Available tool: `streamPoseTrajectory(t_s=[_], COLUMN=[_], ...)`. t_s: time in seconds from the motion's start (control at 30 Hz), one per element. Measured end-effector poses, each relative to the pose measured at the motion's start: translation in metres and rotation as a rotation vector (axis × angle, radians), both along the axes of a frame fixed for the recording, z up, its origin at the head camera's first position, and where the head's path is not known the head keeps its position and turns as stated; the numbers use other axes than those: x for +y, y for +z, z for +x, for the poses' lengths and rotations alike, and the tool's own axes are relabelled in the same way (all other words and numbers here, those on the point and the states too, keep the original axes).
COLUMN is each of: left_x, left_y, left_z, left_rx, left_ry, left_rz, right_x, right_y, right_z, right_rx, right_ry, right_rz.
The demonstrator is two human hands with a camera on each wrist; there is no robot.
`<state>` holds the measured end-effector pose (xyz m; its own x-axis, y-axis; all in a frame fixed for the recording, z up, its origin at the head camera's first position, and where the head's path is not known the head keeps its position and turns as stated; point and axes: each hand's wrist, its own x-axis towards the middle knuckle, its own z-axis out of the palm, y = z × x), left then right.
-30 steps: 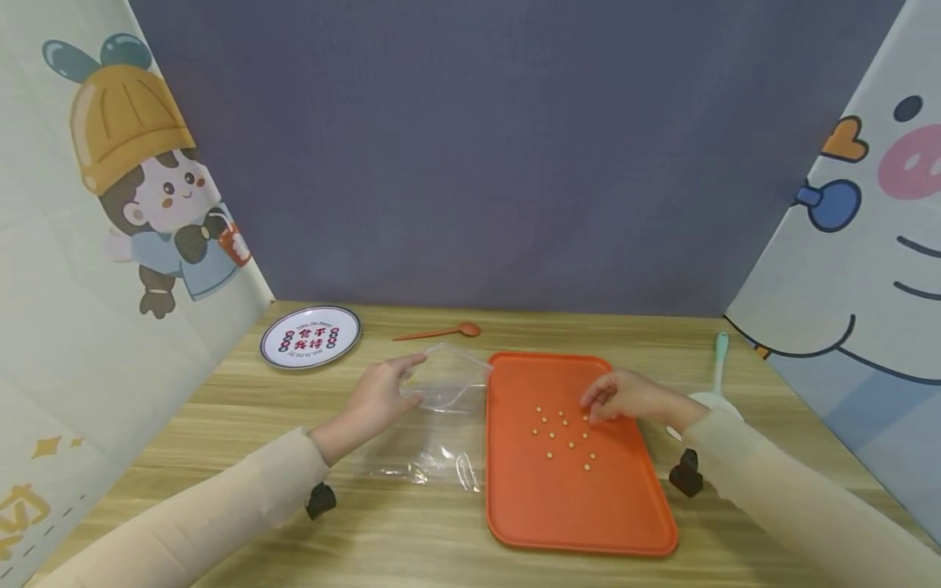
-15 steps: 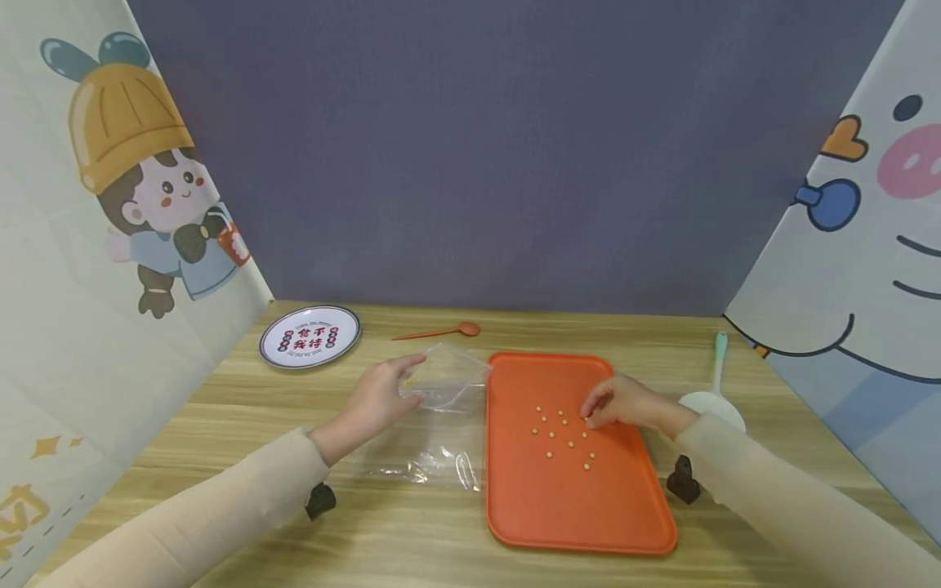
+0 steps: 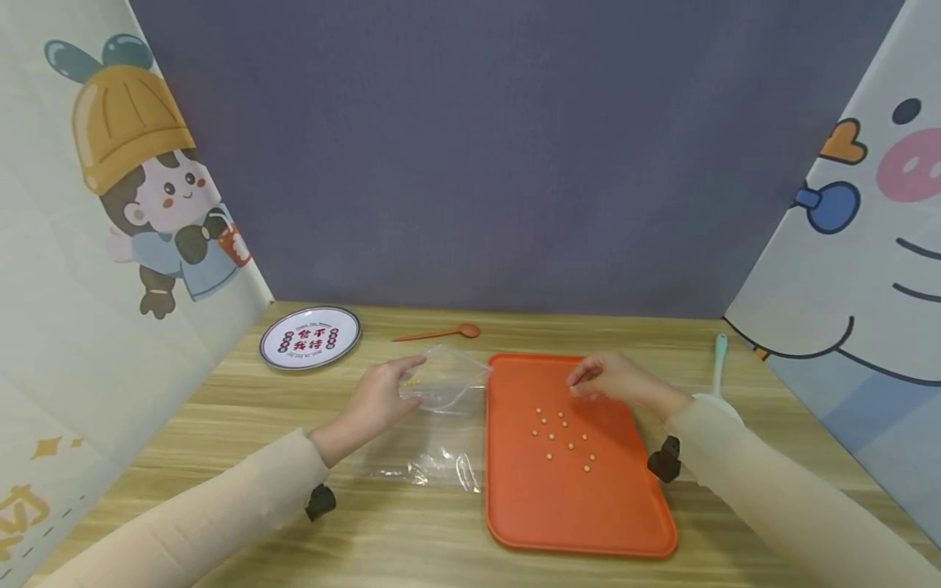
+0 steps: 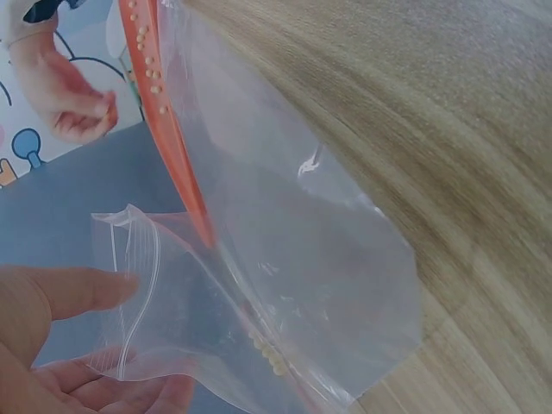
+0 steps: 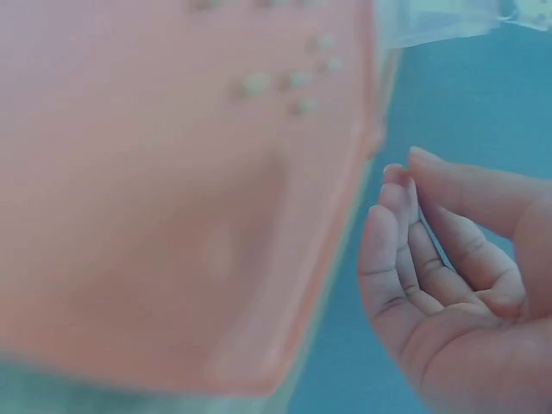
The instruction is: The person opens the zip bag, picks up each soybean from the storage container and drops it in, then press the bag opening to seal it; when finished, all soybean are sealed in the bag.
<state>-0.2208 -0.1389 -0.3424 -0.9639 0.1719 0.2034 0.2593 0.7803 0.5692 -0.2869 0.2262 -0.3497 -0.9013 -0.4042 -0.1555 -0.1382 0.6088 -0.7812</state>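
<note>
My left hand (image 3: 375, 400) holds a clear zip-lock bag (image 4: 164, 293) near its mouth, thumb and fingers spread along the zip edge. The mouth gapes, while the rest of the bag lies on the table. Several small pale yellow beans (image 4: 267, 355) show inside it. To the right, an orange tray (image 3: 559, 506) carries several more loose beans (image 3: 571, 446). Over the tray's far right part is my right hand (image 3: 613, 382), thumb and fingertips pinched together. A tiny pale bean (image 4: 105, 110) shows at those fingertips in the left wrist view; the right wrist view hides it.
A white plate (image 3: 279, 347) with red lettering lies at the back left. Behind the bag rests an orange spoon (image 3: 468, 330). At the right, a white scoop (image 3: 724, 404) with a green handle is partly hidden by my right arm. Printed cloth walls surround the wooden table.
My right hand has picked a bean off the tray's right side, then lifted and moved slightly left and away from me. The left hand and the bag have stayed in place.
</note>
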Motion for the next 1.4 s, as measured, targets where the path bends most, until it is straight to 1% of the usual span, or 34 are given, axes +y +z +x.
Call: streamPoseTrajectory(t_s=[0.13,0.23,0.33,0.53,0.67,0.77,0.97,1.1,1.2,1.4], left_x=[0.0,0.0,-0.001,-0.001,-0.001,-0.001,-0.002,-0.001,-0.001,-0.002], left_y=[0.0,0.0,0.001,0.001,0.001,0.002,0.002,0.001,0.001,0.0], left_z=[0.0,0.0,0.001,0.0,0.0,0.0,0.0,0.0,0.001,0.001], left_rx=[0.006,0.003,0.0,-0.009,-0.005,0.002,-0.004,-0.017,-0.021,-0.001], left_ry=[0.002,0.004,0.004,0.002,0.002,0.0,-0.006,-0.008,-0.004,-0.005], left_rz=[0.0,0.004,0.003,0.01,0.012,0.005,-0.003,0.002,0.007,0.011], right_x=[-0.018,-0.036,-0.055,-0.095,-0.12,-0.136,-0.156,-0.161,-0.16,-0.152], right_y=[0.017,0.028,0.035,0.046,0.049,0.048,0.043,0.041,0.042,0.042], right_z=[-0.003,-0.005,-0.007,-0.009,-0.01,-0.011,-0.012,-0.012,-0.012,-0.013], right_rx=[0.007,0.033,0.06,0.094,0.107,0.101,0.094,0.091,0.093,0.1], right_ry=[0.006,0.01,0.018,0.052,0.074,0.078,0.078,0.072,0.064,0.054], right_rz=[-0.031,-0.032,-0.036,-0.09,-0.118,-0.133,-0.127,-0.12,-0.137,-0.17])
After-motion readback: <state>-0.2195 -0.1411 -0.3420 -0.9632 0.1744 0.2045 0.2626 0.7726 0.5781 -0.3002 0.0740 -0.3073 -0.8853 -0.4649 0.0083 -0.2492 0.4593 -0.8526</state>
